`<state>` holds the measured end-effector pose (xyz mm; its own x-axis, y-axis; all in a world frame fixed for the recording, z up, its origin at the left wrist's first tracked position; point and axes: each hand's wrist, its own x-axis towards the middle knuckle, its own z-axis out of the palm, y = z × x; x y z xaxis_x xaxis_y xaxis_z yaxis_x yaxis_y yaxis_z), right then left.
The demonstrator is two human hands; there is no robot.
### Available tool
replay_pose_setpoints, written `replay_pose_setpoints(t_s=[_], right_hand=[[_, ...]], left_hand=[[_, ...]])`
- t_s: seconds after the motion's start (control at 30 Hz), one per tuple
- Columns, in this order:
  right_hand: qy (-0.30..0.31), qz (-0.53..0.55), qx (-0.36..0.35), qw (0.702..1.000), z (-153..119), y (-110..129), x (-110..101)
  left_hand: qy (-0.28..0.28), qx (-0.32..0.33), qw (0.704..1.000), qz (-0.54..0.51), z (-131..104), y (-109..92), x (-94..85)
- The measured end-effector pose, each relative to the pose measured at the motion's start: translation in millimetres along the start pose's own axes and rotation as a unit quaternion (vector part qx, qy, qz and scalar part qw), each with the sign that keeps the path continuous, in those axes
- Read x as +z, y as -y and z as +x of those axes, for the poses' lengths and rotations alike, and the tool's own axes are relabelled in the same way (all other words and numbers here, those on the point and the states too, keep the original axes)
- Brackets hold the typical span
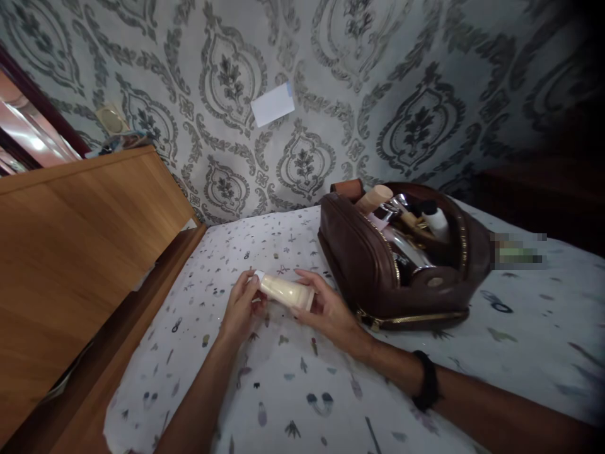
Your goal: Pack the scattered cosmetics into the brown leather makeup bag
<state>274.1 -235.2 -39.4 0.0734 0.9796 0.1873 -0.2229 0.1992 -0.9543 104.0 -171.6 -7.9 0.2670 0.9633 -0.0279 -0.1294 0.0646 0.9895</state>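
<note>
A pale cream squeeze tube (pixel 285 292) with a white cap lies sideways between my two hands, just above the printed sheet (pixel 278 353). My left hand (pixel 242 306) grips the cap end, thumb on top. Around the wide, clear-looking sealed end curl the fingers of my right hand (pixel 329 313), whose wrist carries a black band (pixel 425 380). Close to the right hand stands a dark brown toiletry bag (pixel 352 252), unzipped at the top. Inside it several cosmetics show, among them a bottle with a beige cap (pixel 375 198) and a white bottle with a black cap (pixel 435 221).
A wooden cabinet or headboard (pixel 89 233) borders the bed on the left. Patterned wallpaper (pixel 302 164) rises behind, with a white card-like rectangle (pixel 273 105) on it. A blurred-out greenish item (pixel 517 252) lies right of the bag.
</note>
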Motion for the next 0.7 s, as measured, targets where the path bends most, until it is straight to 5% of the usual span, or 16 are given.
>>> replay_pose_setpoints(t_s=[0.27,0.7], right_hand=[[0.046,0.062,0.085,0.993,9.7,-3.5,-5.7],[0.014,0.038,0.047,0.998,8.8,-2.5,-3.7]], left_hand=[[0.019,0.022,0.998,-0.049,-0.1,0.5,-12.7],[-0.013,0.039,0.999,-0.029,2.5,9.9,-16.9]])
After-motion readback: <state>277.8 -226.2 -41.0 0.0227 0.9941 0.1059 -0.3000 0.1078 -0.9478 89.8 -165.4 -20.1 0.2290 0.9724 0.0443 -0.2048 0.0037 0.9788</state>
